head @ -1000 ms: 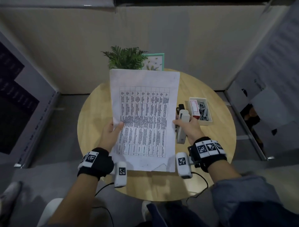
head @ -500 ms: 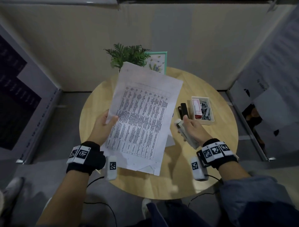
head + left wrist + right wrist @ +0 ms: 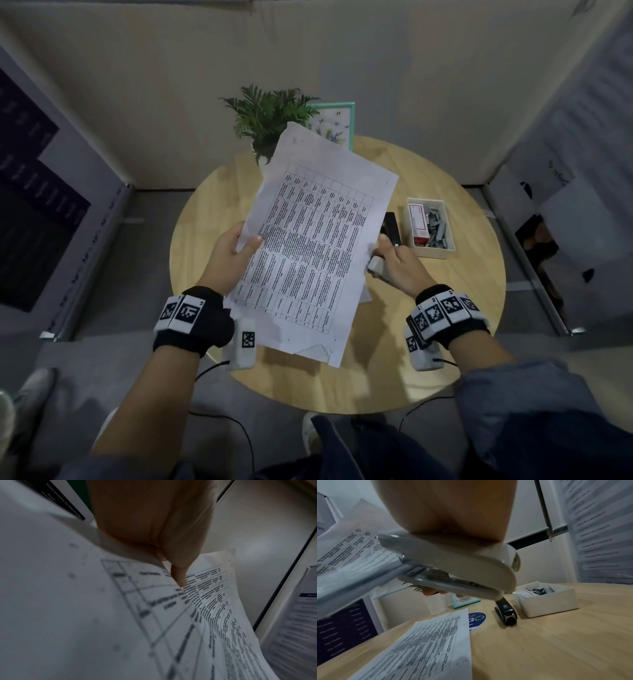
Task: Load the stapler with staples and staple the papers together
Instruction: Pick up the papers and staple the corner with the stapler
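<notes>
My left hand (image 3: pixel 233 257) pinches the left edge of the printed papers (image 3: pixel 315 246), thumb on top, and holds them tilted above the round table; the papers (image 3: pixel 154 622) fill the left wrist view under my thumb (image 3: pixel 178 574). My right hand (image 3: pixel 397 267) grips a white stapler (image 3: pixel 376 269) just right of the papers' edge. In the right wrist view the white stapler (image 3: pixel 453 566) sits in my palm, its mouth toward the lifted papers (image 3: pixel 349 550). Another printed sheet (image 3: pixel 426 646) lies flat on the table.
A black stapler (image 3: pixel 392 228) lies on the wooden table (image 3: pixel 445 342) beside a white tray (image 3: pixel 430 226) with staples and a red-and-white staple box. A potted plant (image 3: pixel 267 120) and a teal picture frame (image 3: pixel 337 125) stand at the back. A blue round sticker (image 3: pixel 476 618) marks the tabletop.
The papers have tilted clockwise, top corner swinging right, and my left hand moved slightly left. My right hand with the white stapler came off the papers' right edge and shifted right and back.
</notes>
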The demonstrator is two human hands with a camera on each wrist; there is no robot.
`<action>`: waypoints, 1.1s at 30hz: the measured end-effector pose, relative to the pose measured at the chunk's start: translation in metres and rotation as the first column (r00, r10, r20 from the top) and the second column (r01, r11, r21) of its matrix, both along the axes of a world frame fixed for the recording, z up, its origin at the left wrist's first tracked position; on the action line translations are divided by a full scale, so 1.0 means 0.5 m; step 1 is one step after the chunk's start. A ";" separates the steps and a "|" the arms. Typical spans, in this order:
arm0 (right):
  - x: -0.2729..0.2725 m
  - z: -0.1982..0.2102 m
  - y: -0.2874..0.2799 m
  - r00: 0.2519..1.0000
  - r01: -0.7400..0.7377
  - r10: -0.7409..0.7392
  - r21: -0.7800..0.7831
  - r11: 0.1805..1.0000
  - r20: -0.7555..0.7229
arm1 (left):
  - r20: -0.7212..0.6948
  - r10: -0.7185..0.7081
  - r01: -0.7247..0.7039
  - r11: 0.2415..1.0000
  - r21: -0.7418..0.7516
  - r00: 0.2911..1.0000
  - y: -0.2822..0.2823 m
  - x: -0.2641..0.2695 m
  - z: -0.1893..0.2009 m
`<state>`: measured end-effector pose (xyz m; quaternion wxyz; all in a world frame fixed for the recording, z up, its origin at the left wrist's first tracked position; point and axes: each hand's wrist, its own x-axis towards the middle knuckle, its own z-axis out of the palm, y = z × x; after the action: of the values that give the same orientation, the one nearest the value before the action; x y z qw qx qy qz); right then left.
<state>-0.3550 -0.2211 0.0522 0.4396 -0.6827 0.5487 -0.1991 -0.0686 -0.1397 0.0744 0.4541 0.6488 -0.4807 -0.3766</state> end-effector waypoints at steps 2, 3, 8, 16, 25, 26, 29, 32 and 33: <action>-0.002 0.004 0.003 0.998 0.039 -0.040 0.019 0.999 0.055 | 0.000 0.019 -0.019 1.000 -0.004 1.000 0.000 0.005 0.002; -0.004 0.004 0.004 0.996 0.049 -0.050 0.018 0.999 0.080 | 0.005 0.022 -0.022 1.000 -0.007 1.000 0.000 0.008 0.003; -0.003 -0.009 0.001 0.997 0.020 -0.020 -0.001 1.000 0.074 | 0.045 0.006 -0.006 1.000 -0.003 0.999 -0.002 0.006 0.007; 0.001 -0.018 0.001 1.000 0.011 -0.008 -0.085 0.996 0.029 | 0.072 -0.037 0.038 0.999 -0.004 0.997 -0.005 -0.015 0.007; -0.001 -0.019 0.005 0.995 0.094 -0.089 -0.126 0.988 0.041 | 0.067 -0.083 0.085 0.996 -0.024 0.994 -0.007 -0.027 0.017; -0.001 -0.021 0.006 0.994 0.105 -0.100 -0.124 0.987 0.046 | 0.063 -0.086 0.087 0.996 -0.023 0.994 -0.008 -0.027 0.018; 0.001 -0.029 0.008 0.990 0.139 -0.134 -0.140 0.980 0.046 | 0.057 -0.091 0.092 0.996 -0.018 0.994 -0.012 -0.029 0.022; 0.003 -0.033 0.015 0.986 0.163 -0.164 -0.185 0.969 0.010 | 0.067 -0.096 0.097 0.995 -0.015 0.993 -0.015 -0.033 0.022; 0.004 -0.034 0.017 0.984 0.171 -0.177 -0.197 0.965 -0.015 | 0.073 -0.096 0.097 0.995 -0.011 0.993 -0.017 -0.034 0.022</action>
<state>-0.3530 -0.2127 0.0354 0.3424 -0.6749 0.5914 -0.2783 -0.0857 -0.1480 0.0854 0.4222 0.6347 -0.5305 -0.3707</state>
